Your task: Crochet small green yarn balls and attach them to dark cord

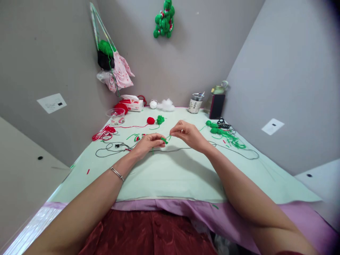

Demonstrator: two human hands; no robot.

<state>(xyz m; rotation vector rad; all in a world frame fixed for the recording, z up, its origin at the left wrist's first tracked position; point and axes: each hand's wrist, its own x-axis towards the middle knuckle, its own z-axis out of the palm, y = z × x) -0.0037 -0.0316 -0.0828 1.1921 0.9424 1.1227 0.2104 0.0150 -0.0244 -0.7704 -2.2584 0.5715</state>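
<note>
Between the fingertips of my left hand (149, 143) is a small green crocheted piece (164, 140). My right hand (189, 134), a little higher and to the right, pinches a green yarn strand (169, 137) that runs from the piece. Whether a needle or hook is in those fingers I cannot make out. Just left of my left hand lies a small red, white and green crocheted piece (137, 139). Beyond my hands sit a red yarn ball (150, 120) and a loose green yarn bundle (160, 119).
A dark cable (183, 149) loops across the table (175, 177). Red yarn (105, 133) and a clear tub (117, 117) are on the left. At the right are green balls with yarn (233, 138), a dark phone-like slab (217, 106) and a pen tin (196, 104). Walls enclose the back.
</note>
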